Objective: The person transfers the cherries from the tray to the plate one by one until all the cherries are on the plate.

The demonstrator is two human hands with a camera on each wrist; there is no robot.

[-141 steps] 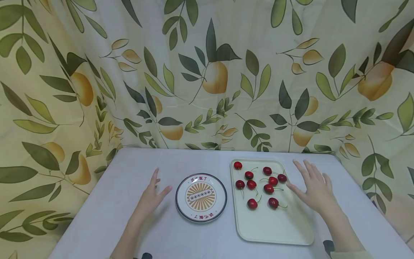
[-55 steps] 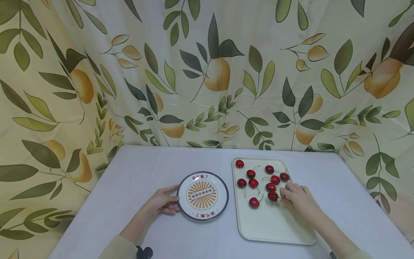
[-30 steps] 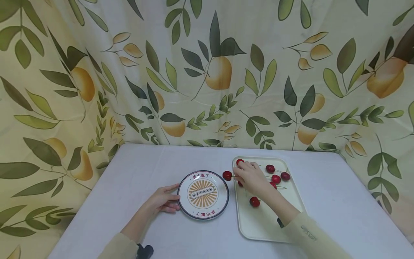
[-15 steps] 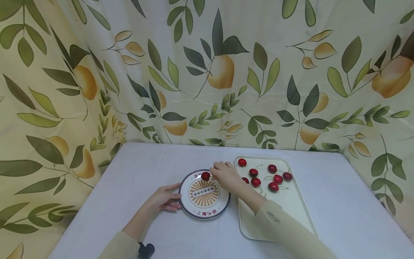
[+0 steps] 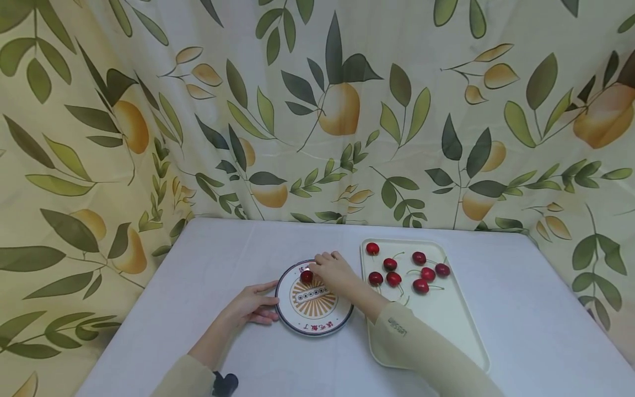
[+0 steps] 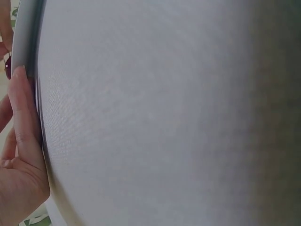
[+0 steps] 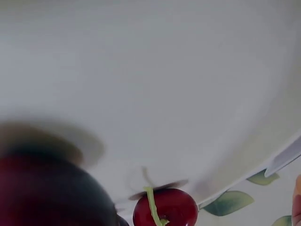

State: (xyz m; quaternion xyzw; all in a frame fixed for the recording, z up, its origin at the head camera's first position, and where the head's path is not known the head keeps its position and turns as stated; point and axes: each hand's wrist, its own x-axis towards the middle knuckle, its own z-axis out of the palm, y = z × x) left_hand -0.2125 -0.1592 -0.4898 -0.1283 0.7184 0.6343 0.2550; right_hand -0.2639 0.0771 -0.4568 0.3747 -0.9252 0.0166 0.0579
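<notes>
The left hand [image 5: 254, 306] lies with fingers extended and slightly spread, while the right hand [image 5: 337, 274], its sleeved arm [image 5: 431, 347] angled across leftward, bends downward, its half-hidden fingertips seemingly pinched together.

The round white plate with a dark rim and orange rays [image 5: 292, 315] is looking like smooth, glazed ceramic. At the plate, the round dark-red cherry [image 5: 306, 276] is gleaming with glossy skin. Right of the plate, the rectangular cream tray [image 5: 451, 314] is resembling smooth plastic, and its stemmed red cherries [image 5: 420, 286] are shining. Beneath the plate, the white cloth worktop cover [image 5: 238, 242] is appearing matt and finely textured. Behind the plate, the cream leaf-printed curtain [image 5: 307, 110] is showing soft, creased fabric. Nearer than the plate, the beige cloth sleeves [image 5: 416, 350] are looking matt.
</notes>
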